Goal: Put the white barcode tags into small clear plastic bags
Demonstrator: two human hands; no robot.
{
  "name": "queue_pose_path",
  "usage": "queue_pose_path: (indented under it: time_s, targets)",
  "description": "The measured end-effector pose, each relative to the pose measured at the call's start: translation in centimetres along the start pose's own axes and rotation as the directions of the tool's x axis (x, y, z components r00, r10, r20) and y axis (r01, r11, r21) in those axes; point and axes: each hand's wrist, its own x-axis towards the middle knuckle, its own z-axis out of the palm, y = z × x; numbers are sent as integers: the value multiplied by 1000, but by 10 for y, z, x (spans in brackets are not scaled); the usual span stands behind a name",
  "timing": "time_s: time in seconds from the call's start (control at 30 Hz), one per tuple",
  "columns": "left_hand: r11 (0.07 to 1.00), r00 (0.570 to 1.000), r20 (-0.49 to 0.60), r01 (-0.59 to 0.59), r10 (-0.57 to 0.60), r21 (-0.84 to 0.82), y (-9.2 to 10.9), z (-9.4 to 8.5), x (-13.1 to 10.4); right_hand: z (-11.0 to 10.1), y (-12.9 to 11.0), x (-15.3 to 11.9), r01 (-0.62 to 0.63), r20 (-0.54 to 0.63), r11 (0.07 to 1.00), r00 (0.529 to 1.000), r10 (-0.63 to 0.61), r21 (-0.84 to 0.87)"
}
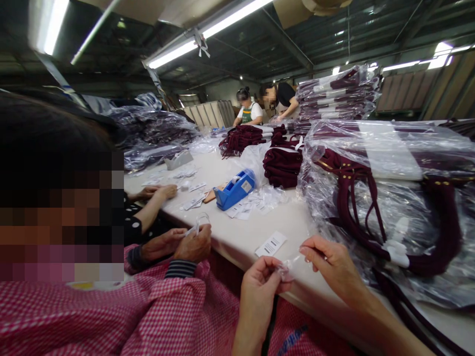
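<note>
Low in the head view, my left hand point(265, 279) is closed in a pinch on a small crumpled piece of clear plastic point(285, 270). To its right, my right hand point(326, 257) is also closed, thumb against forefinger, at the far end of what looks like a thin clear strip; what it grips is too small to make out. Both hands are over the table's front edge. Just beyond my left hand, a white printed label point(271, 244) lies flat on the table point(222, 232).
A blue tape dispenser point(235, 189) stands among scattered labels point(245, 207). Plastic-wrapped maroon garments point(389, 198) are piled at the right. Beside me on the left, a person's hands point(193, 242) hold a clear loop; another person's hands point(159, 194) rest farther back.
</note>
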Motion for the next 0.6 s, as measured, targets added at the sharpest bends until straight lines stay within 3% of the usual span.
queue_pose_path:
  time_s: [0.13,0.27,0.37,0.47,0.6]
  targets:
    - [1000,1000,12,17,-17,8,1,-10,-2,1,1,-2,-29,22,1000,999,29,7]
    - [1000,998,58,-15,16,-7,7,-5,-9,1,0,-2,1,58,1000,998,-2,17]
    - [1000,991,134,25,-25,2,4,-1,-8,0,-2,-2,14,91,1000,996,-16,22]
    - [995,984,162,63,-74,73,-4,-8,-2,-4,-1,-1,-2,74,1000,997,2,8]
    - [990,998,-53,-30,37,136,-8,-28,0,-9,2,0,-8,-18,1000,1000,7,-16]
